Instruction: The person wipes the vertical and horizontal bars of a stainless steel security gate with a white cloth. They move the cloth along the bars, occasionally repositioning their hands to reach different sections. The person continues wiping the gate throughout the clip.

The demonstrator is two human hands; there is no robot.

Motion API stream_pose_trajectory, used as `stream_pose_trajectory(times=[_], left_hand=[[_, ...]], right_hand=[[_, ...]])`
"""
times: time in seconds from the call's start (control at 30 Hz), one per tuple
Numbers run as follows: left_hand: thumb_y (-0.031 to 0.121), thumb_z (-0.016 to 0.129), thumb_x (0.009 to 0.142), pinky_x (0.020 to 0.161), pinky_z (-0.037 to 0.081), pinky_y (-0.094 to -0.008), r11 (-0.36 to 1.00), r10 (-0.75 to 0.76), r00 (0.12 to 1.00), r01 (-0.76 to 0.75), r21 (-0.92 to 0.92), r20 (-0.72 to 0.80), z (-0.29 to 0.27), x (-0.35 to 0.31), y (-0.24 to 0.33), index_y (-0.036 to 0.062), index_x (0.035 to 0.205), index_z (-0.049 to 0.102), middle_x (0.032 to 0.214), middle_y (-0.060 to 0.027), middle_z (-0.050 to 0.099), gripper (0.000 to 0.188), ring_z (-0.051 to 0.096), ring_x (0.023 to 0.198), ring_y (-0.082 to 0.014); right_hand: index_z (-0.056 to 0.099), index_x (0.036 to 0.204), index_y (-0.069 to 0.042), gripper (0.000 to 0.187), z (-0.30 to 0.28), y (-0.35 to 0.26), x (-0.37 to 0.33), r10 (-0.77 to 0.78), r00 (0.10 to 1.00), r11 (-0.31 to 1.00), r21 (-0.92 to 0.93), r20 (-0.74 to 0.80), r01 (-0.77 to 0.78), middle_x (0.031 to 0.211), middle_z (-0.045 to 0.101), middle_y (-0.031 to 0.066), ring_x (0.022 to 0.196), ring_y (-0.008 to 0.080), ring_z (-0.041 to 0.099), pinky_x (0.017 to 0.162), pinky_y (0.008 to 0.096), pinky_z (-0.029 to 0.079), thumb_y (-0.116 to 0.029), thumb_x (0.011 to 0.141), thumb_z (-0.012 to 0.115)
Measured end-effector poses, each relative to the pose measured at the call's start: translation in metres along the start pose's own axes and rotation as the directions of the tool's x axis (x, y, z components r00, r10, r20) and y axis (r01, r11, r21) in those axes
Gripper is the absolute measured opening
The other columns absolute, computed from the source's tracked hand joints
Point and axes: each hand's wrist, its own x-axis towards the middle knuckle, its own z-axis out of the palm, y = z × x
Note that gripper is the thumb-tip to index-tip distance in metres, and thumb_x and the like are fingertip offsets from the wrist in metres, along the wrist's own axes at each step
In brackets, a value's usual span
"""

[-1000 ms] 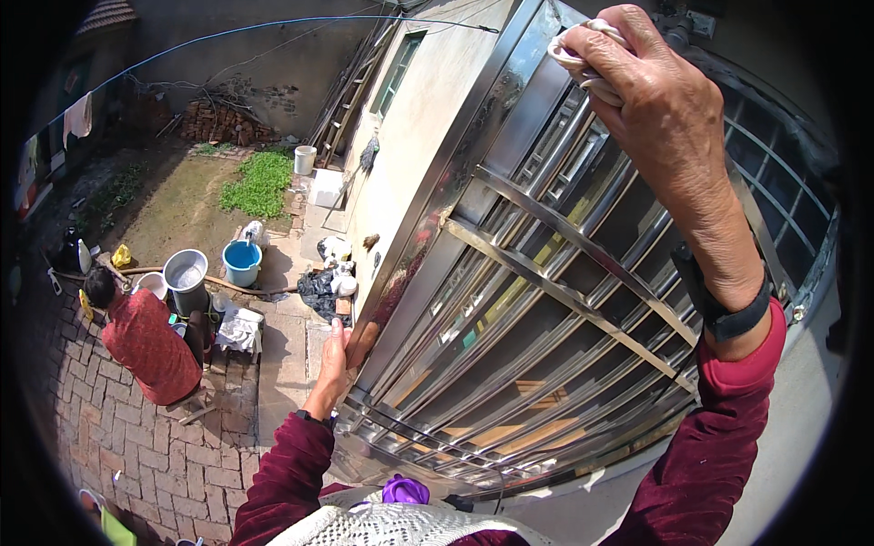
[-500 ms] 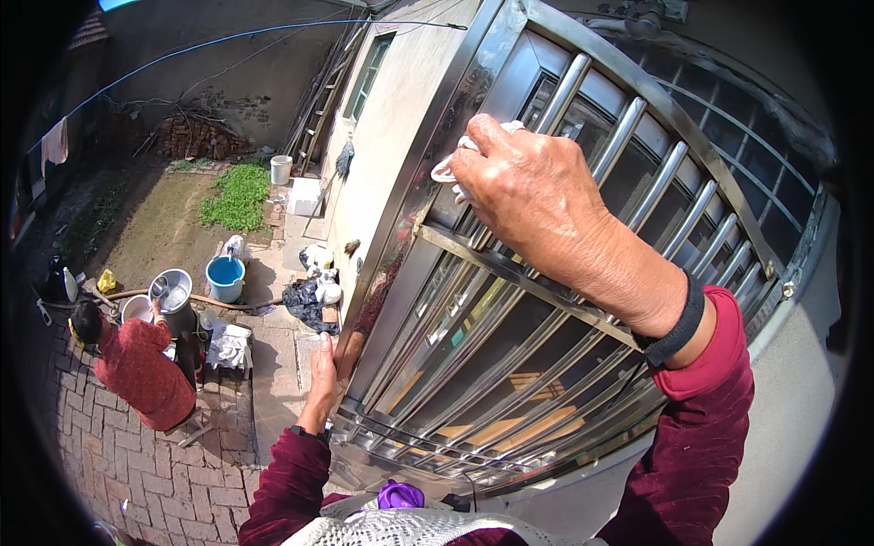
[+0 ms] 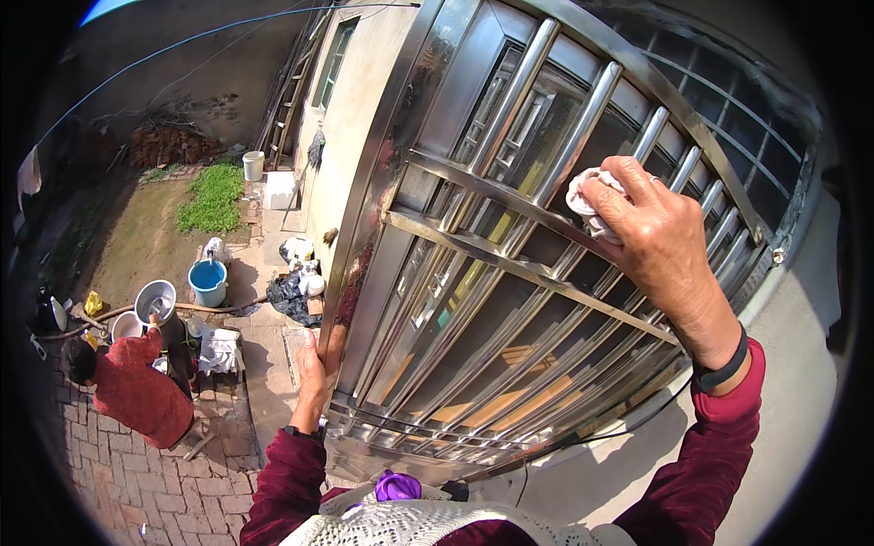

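The right hand, pinching a white cloth, has shifted rightward to another part of the steel window grille. The left hand is at its edge, grip unclear.

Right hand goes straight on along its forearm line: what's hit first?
Probably the shiny round steel bar just up and left of the right hand and its crumpled whitish cloth; depth is unclear, so contact may already exist.

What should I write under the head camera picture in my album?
The right hand holds a crumpled cloth at shiny metal bars, the left hand beside their frame.
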Motion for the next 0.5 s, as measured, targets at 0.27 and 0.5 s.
stream_pose_trajectory(times=[0.27, 0.5], left_hand=[[0.061, 0.041, 0.102, 0.051, 0.025, -0.0295, 0.993, 0.106, 0.985, -0.099, 0.058, -0.136, 0.01, 0.0, -0.001, 0.0129, 0.063, 0.051, 0.06, 0.0057, 0.041, 0.062, 0.034, 0.055, -0.0083], [0.06, 0.039, 0.103, 0.05, 0.025, -0.0278, 0.999, 0.042, 0.997, -0.043, -0.018, -0.068, 0.006, 0.002, 0.0, 0.0094, 0.07, 0.053, 0.06, 0.0041, 0.043, 0.062, 0.035, 0.052, -0.0089]], right_hand=[[0.068, 0.116, -0.019, 0.056, -0.006, 0.014, 0.034, 0.037, 0.964, 0.998, -0.04, -0.265, -0.049, 0.114, 0.066, 0.0025, 0.086, 0.0249, 0.072, 0.073, 0.0335, 0.062, -0.004, 0.065, 0.084], [0.064, 0.115, -0.013, 0.057, 0.006, -0.017, -0.003, 0.033, 0.999, 0.978, 0.205, 0.017, -0.036, 0.112, 0.062, 0.0067, 0.085, 0.0245, 0.071, 0.066, 0.0334, 0.061, -0.008, 0.063, 0.087]])
